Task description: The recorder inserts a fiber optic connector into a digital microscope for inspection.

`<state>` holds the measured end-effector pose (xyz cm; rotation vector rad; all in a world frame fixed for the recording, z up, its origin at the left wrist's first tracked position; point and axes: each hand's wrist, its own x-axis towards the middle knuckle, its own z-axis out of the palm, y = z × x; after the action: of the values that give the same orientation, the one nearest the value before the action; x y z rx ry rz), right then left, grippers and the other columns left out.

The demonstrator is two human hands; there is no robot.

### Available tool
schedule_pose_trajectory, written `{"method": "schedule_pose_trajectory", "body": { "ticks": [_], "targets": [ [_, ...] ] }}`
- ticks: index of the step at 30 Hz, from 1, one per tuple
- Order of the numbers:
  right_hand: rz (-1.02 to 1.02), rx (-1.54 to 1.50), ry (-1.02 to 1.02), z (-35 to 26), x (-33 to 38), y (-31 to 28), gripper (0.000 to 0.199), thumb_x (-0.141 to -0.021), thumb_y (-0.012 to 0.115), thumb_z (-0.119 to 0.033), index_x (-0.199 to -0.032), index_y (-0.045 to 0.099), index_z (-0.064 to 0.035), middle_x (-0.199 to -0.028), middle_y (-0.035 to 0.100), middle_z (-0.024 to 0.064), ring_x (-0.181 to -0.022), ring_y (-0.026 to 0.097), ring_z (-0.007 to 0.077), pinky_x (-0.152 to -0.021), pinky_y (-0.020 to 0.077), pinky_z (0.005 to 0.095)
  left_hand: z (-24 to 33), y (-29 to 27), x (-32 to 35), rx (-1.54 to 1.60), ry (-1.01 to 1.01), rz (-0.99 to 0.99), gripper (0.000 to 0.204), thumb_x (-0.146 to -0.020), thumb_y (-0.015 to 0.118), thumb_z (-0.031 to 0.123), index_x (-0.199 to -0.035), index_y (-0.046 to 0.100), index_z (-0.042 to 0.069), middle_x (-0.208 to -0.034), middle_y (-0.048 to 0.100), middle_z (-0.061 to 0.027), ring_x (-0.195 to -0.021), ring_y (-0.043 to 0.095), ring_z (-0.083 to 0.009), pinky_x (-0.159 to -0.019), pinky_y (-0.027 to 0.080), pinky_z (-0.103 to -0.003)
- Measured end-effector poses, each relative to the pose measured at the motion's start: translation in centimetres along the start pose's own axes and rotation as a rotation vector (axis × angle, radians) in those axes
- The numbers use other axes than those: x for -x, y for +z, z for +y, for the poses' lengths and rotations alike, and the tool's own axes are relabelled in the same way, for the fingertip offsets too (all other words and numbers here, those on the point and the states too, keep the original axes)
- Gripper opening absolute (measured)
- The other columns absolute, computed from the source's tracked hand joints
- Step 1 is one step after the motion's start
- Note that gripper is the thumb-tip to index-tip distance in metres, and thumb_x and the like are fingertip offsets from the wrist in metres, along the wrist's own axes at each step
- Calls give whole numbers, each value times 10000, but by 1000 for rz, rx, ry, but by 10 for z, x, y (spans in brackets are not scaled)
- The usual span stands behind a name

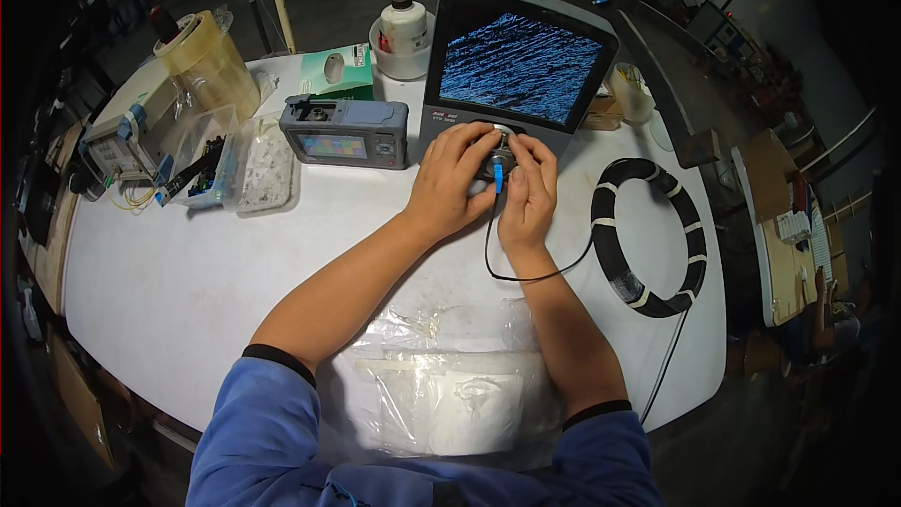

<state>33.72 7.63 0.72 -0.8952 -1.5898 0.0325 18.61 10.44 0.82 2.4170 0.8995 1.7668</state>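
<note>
Nearest the person, a clear plastic bag [450, 385] lies on the white table [169, 272]. Past it, the left hand [450, 183] curls around a small metal port [499, 161] at the base of a grey inspection monitor [516, 66], while the right hand [527, 192] pinches a blue fibre connector [498, 182] against it. Its thin black cable [526, 272] runs toward a taped black coil [649, 237] on the right; a grey handheld tester [344, 131] sits left of the monitor.

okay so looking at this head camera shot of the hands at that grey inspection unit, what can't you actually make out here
All in the head view:
- The small round metal port on the grey screen unit: mostly covered by the left hand and right hand.
- How the blue-tipped connector on the thin black cable seats: hidden by fingers.
- The blue streaked screen image: too blurred to read.
- The clear plastic bag contents: hazy, partly under the forearms.
</note>
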Motion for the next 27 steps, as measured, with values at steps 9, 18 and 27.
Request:
{"method": "schedule_pose_trajectory", "body": {
  "ticks": [9,18,27],
  "targets": [
    [-19,-25,41,-2,2,1,384,-1093,495,-186,-1345,685,32,-1346,591,192,-1063,651,246,-916,538,333,2,1,0,-1,-26,-16,740,-712,823,100,-1409,577,49,-1397,570,-142,-1298,559,-375,-1090,453,-487],
    [1,14,-15,-1,0,2,387,-1070,495,-174,-1329,668,56,-1334,600,223,-1206,627,350,-1039,502,425,2,1,0,11,-34,-12,758,-715,815,91,-1424,551,60,-1397,566,-146,-1294,554,-386,-1079,454,-485],
    [-19,-19,48,-4,2,1,372,-1076,507,-172,-1330,686,31,-1354,587,211,-1199,631,327,-1021,509,400,1,0,0,1,-18,-16,717,-748,831,138,-1410,572,38,-1393,573,-164,-1274,564,-399,-1062,475,-487]
  ]
}}
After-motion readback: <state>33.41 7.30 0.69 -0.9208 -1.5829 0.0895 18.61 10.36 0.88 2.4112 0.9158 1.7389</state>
